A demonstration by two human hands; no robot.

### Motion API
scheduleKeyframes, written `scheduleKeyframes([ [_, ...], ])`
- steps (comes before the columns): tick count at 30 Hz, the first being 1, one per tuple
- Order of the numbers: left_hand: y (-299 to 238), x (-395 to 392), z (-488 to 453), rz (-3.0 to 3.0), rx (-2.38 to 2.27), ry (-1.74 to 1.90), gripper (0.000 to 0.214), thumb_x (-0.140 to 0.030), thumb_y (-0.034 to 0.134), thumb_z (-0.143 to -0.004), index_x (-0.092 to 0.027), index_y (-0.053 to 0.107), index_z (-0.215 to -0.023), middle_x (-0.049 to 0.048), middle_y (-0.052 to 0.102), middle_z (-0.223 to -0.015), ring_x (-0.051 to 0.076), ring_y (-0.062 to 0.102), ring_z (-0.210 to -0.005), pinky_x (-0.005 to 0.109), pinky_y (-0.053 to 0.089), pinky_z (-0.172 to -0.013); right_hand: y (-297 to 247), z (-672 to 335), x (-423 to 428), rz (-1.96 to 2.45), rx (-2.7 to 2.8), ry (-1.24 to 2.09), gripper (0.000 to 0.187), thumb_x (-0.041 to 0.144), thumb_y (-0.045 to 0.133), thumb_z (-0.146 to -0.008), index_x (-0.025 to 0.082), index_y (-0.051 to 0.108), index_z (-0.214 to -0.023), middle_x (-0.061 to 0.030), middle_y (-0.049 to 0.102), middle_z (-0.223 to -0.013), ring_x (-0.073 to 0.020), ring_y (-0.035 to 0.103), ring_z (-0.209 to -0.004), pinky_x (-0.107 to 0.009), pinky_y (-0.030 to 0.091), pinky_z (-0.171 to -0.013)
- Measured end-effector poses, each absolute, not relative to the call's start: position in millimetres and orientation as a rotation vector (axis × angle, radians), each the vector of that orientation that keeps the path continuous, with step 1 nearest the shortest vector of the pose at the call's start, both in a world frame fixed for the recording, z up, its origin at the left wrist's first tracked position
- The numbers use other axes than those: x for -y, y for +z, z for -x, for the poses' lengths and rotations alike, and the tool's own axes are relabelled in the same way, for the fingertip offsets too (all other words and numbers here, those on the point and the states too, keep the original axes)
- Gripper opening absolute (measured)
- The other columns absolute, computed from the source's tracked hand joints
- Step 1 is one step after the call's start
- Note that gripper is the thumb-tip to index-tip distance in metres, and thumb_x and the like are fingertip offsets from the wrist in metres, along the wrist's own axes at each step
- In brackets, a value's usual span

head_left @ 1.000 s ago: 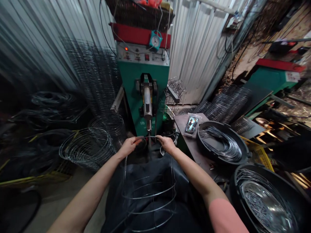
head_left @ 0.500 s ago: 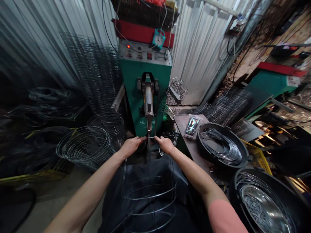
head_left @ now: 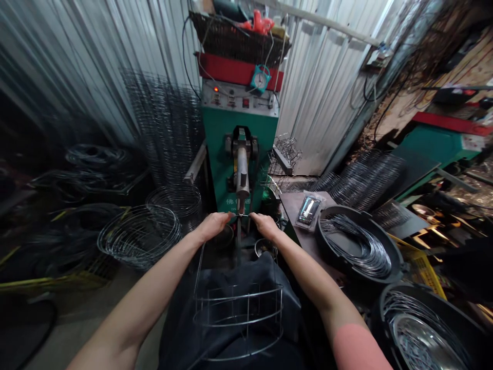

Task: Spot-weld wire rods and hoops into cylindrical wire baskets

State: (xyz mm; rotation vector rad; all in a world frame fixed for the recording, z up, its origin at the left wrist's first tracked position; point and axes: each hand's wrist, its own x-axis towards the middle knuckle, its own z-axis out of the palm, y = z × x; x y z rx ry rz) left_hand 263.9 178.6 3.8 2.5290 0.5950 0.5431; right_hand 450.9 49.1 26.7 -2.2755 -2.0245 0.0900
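Note:
A round wire basket frame (head_left: pixel 239 318) lies over my lap, its far end pushed up to the green welding machine (head_left: pixel 239 139). My left hand (head_left: pixel 212 225) is closed on the frame's top wire just left of the machine's electrode (head_left: pixel 242 198). My right hand (head_left: pixel 264 224) grips the same wire just right of it. Both hands sit close together under the electrode tip. The wire between them is mostly hidden by my fingers.
A finished wire basket (head_left: pixel 140 234) and coils of wire (head_left: pixel 92 169) lie at the left. To the right, a phone (head_left: pixel 308 209) rests on a small table beside a black tub of wire rings (head_left: pixel 358 244). Another tub (head_left: pixel 419 334) stands at lower right.
Both hands have moved closer together and up toward the electrode, carrying the frame's end with them. The view has shifted downward slightly.

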Motion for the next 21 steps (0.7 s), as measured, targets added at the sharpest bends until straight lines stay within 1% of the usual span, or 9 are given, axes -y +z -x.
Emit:
scheduleKeyframes([
  [2, 6.0, -181.4, -266.8, -2.496, -0.594, 0.534, 0.035, -0.032, 0.039, -0.082, -0.017, 0.063, -0.103, 0.0042, 0.069, -0.090, 0.018, 0.062, -0.084, 0.027, 0.045, -0.076, 28.1, -454.2, -52.1, 2.240, 1.997, 0.127, 0.035, 0.020, 0.033, -0.089, 0.026, 0.049, -0.119, -0.0067, 0.064, -0.102, -0.0179, 0.059, -0.090, -0.023, 0.038, -0.071],
  [4, 7.7, -183.4, -268.1, -2.468, -0.596, 0.521, 0.036, -0.033, 0.039, -0.081, -0.016, 0.063, -0.102, 0.0038, 0.069, -0.087, 0.018, 0.062, -0.080, 0.027, 0.046, -0.075, 28.9, -457.0, -54.5, 2.201, 1.968, 0.184, 0.034, 0.018, 0.035, -0.088, 0.027, 0.051, -0.117, -0.0048, 0.065, -0.102, -0.0174, 0.059, -0.090, -0.022, 0.038, -0.071],
  [6, 8.6, -185.1, -268.5, -2.448, -0.598, 0.509, 0.036, -0.034, 0.039, -0.080, -0.016, 0.063, -0.100, 0.0034, 0.069, -0.082, 0.018, 0.063, -0.076, 0.027, 0.046, -0.073, 29.2, -459.1, -56.8, 2.172, 1.943, 0.232, 0.033, 0.018, 0.037, -0.087, 0.027, 0.053, -0.115, -0.0031, 0.066, -0.100, -0.0169, 0.059, -0.089, -0.021, 0.038, -0.070],
  [9, 8.4, -186.4, -268.5, -2.436, -0.598, 0.499, 0.036, -0.035, 0.040, -0.080, -0.016, 0.063, -0.099, 0.0036, 0.069, -0.082, 0.019, 0.062, -0.076, 0.028, 0.045, -0.073, 28.0, -460.6, -59.5, 2.154, 1.926, 0.248, 0.032, 0.019, 0.038, -0.087, 0.028, 0.054, -0.113, -0.0018, 0.067, -0.100, -0.0163, 0.059, -0.088, -0.020, 0.038, -0.069],
  [16, 7.5, -183.0, -269.2, -2.431, -0.602, 0.509, 0.037, -0.035, 0.038, -0.080, -0.016, 0.062, -0.101, 0.0042, 0.069, -0.087, 0.018, 0.062, -0.083, 0.027, 0.044, -0.076, 22.4, -460.9, -60.2, 2.161, 1.929, 0.206, 0.031, 0.019, 0.040, -0.086, 0.028, 0.054, -0.113, -0.0025, 0.066, -0.101, -0.0162, 0.060, -0.089, -0.020, 0.037, -0.069],
  [21, 9.3, -182.9, -270.0, -2.437, -0.623, 0.521, 0.036, -0.032, 0.039, -0.080, -0.015, 0.063, -0.101, 0.0056, 0.069, -0.084, 0.019, 0.063, -0.077, 0.029, 0.046, -0.072, 24.3, -459.2, -58.2, 2.120, 1.923, 0.216, 0.028, 0.020, 0.041, -0.087, 0.024, 0.056, -0.110, -0.0026, 0.067, -0.098, -0.0151, 0.060, -0.086, -0.020, 0.039, -0.070],
])
